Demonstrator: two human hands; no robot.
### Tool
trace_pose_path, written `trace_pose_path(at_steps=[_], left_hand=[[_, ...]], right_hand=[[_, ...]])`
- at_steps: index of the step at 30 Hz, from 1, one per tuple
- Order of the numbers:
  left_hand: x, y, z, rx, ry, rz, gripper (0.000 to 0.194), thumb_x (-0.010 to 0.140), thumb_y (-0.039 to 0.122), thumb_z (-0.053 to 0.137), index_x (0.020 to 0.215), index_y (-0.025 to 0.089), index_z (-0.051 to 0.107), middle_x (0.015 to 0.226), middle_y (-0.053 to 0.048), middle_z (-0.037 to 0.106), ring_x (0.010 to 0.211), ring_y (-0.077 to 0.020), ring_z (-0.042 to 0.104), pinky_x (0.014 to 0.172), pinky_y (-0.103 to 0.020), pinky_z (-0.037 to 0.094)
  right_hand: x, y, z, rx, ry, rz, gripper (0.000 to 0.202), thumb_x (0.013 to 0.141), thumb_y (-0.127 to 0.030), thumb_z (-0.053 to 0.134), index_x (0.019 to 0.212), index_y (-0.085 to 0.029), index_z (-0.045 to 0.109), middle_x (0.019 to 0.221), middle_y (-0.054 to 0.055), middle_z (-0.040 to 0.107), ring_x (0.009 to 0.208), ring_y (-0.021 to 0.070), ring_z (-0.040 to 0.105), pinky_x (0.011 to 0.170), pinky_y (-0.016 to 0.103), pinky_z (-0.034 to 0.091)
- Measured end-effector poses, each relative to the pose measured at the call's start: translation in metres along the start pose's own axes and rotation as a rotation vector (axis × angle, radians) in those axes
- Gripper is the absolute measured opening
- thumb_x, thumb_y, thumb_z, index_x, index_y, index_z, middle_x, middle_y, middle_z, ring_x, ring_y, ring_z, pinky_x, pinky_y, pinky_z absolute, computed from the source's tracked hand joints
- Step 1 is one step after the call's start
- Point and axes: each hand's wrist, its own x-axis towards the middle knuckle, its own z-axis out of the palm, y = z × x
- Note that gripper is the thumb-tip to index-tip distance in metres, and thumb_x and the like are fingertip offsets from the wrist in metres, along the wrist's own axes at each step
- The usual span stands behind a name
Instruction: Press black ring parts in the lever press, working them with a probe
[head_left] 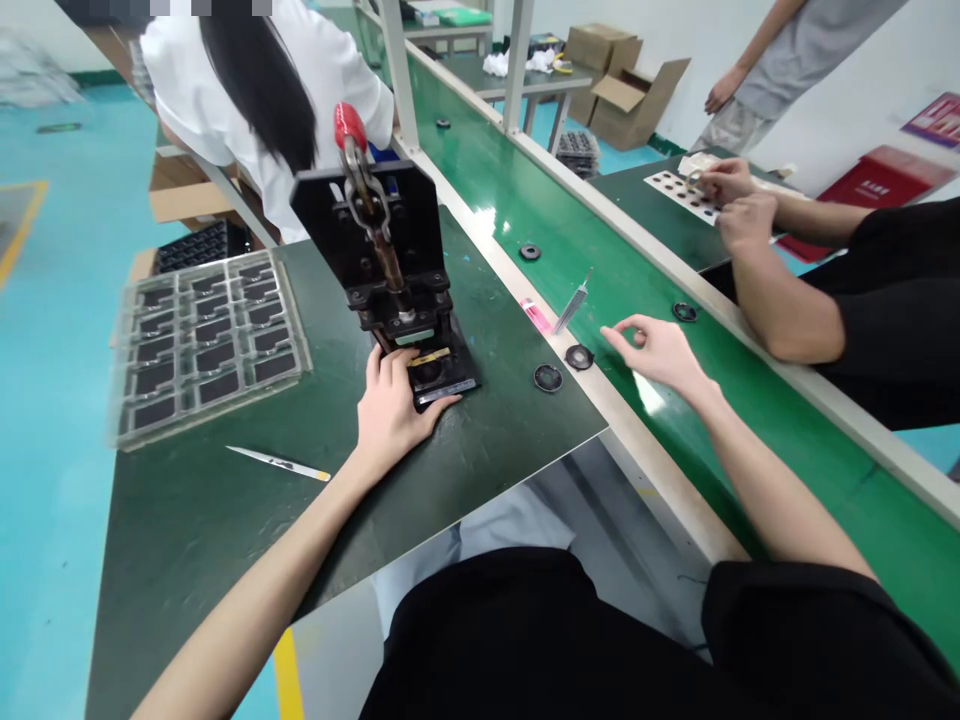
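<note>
So the left hand (pixel 390 405) is spread open against the near left corner of the black hand press (pixel 442 375), fingers up its left side and thumb along the front edge of the base. The fingertips are right by a yellow strip (pixel 430 357) in the press, with a dark round shape just below it, too shadowed to make out. The press lever, with its red grip (pixel 349 126), sticks up beyond that hand.

The right hand (pixel 660 350) is over the green conveyor belt (pixel 600 240), empty, fingers loosely curled with thumb and index apart. Between the two hands there's one round black part (pixel 548 377) flat on the dark green table (pixel 330 550), and another round piece (pixel 579 357) on the pale belt rail (pixel 645 465), nearer the right hand. Just past those, a slim grey tool (pixel 574 305) sits tilted beside a pink label (pixel 535 316).

One black ring (pixel 685 312) is on the belt just beyond the right hand. Left of the left hand, pointed tweezers (pixel 281 463) lie on the table, and farther out is a clear plastic tray (pixel 304 345) of black rectangular pieces. Across the belt, a co-worker's hands (pixel 739 200) are at a white sheet with dark dots (pixel 682 197).
</note>
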Motion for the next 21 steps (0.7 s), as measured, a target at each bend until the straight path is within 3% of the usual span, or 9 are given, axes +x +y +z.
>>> trace_pose_path(at_steps=[3,6,10,14,21], left_hand=[[0.009,0.005,0.005,0.005,0.012,-0.035,0.075,0.083,0.066,0.070,0.134,0.015,0.050,0.136,-0.022,0.059,0.148,-0.0448,0.038,0.103,-0.061,0.058],[0.011,0.005,0.006,-0.001,0.035,-0.017,0.074,0.083,0.065,0.070,0.134,0.015,0.049,0.136,-0.021,0.059,0.147,-0.0449,0.038,0.108,-0.062,0.055],[0.009,0.002,0.007,0.013,0.060,0.033,0.073,0.085,0.064,0.069,0.135,0.015,0.049,0.135,-0.021,0.059,0.147,-0.0451,0.039,0.117,-0.063,0.047],[0.008,0.001,0.007,0.026,0.071,0.069,0.074,0.086,0.065,0.066,0.134,0.012,0.049,0.134,-0.023,0.059,0.146,-0.0446,0.040,0.121,-0.064,0.040],[0.008,0.001,0.006,0.055,0.077,0.104,0.075,0.090,0.067,0.060,0.134,0.008,0.049,0.131,-0.024,0.061,0.142,-0.0416,0.046,0.124,-0.060,0.038]], right_hand=[[-0.010,-0.012,0.002,0.238,0.024,-0.092,0.044,0.094,-0.059,0.055,0.086,-0.019,0.071,0.053,-0.004,0.043,0.049,0.0132,0.039,0.055,0.030,0.036],[-0.007,-0.022,0.002,0.486,0.098,-0.130,0.051,0.099,-0.062,0.045,0.094,-0.019,0.072,0.058,-0.002,0.050,0.052,0.0140,0.046,0.057,0.030,0.041],[0.009,-0.043,0.005,0.733,0.289,-0.155,0.053,0.105,-0.059,0.034,0.112,-0.020,0.070,0.090,0.009,0.074,0.088,0.0193,0.071,0.080,0.034,0.054],[0.030,-0.068,0.016,0.828,0.389,-0.146,0.060,0.106,-0.063,0.029,0.122,-0.021,0.069,0.132,0.013,0.070,0.128,0.0247,0.065,0.096,0.041,0.054],[0.041,-0.089,0.040,1.020,0.442,-0.203,0.054,0.101,-0.067,0.045,0.118,-0.025,0.075,0.130,0.008,0.073,0.132,0.0266,0.063,0.115,0.049,0.046]])
